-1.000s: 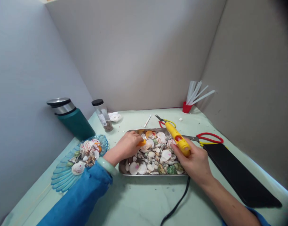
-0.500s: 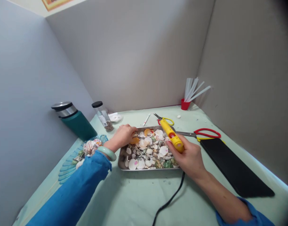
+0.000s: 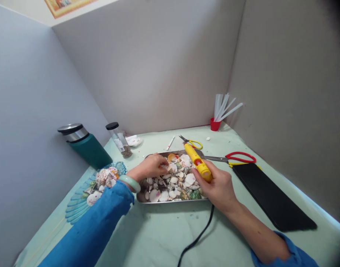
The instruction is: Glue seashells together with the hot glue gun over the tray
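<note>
A metal tray (image 3: pixel 170 201) holds a heap of white, orange and green seashells (image 3: pixel 174 180). Over its left side is my left hand (image 3: pixel 154 165), palm down, with curled fingers reaching in among the shells; what they pinch, if anything, is hidden. My right hand (image 3: pixel 218 184) is wrapped round a yellow glue gun (image 3: pixel 197 162) above the tray's right side, its front end tipped away from me. A black cord (image 3: pixel 197 239) runs from it toward me over the table.
At left lie a blue shell-shaped dish (image 3: pixel 75 207) with shells, a teal bottle (image 3: pixel 90 150) and a clear jar (image 3: pixel 120 141). Behind the tray are a marker (image 3: pixel 170 142) and small scissors (image 3: pixel 193 142). Rightward are glue sticks (image 3: pixel 222 107) in a red cup (image 3: pixel 215 124), large scissors (image 3: pixel 240 157) and a black slab (image 3: pixel 272 196).
My left hand has moved right and slightly down, further over the shells. The view has shifted slightly; my right hand keeps the glue gun over the tray.
</note>
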The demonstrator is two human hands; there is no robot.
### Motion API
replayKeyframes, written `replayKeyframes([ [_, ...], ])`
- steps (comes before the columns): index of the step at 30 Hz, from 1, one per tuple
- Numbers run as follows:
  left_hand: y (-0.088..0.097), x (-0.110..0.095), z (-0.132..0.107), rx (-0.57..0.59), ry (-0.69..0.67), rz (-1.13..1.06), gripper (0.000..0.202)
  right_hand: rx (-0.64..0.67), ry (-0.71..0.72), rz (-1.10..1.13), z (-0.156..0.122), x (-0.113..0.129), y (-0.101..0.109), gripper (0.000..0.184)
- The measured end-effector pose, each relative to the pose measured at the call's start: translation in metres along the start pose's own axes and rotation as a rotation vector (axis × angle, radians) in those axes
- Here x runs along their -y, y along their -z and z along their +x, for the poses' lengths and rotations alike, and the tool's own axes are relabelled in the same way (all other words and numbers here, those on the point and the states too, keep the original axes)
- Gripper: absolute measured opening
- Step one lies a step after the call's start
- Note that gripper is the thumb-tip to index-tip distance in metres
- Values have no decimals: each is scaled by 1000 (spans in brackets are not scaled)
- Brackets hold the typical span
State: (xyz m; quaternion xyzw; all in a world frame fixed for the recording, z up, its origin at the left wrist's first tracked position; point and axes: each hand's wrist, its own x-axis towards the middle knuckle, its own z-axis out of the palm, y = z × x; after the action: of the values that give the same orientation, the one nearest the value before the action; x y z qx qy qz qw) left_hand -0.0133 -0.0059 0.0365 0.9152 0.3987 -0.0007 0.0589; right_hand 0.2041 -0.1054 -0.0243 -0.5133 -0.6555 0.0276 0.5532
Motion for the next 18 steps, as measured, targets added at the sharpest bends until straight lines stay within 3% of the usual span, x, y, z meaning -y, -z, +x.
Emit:
replayKeyframes([
  [5,17,14,-13,35,185,-251,39,-6,-4,-1,0,2,0,26],
  [14,16,2,-24,164,17,-179,48,17,-17,0,0,2,1,27],
  [18,12,5,-18,65,15,-169,34,13,-24,-12,0,2,1,27],
])
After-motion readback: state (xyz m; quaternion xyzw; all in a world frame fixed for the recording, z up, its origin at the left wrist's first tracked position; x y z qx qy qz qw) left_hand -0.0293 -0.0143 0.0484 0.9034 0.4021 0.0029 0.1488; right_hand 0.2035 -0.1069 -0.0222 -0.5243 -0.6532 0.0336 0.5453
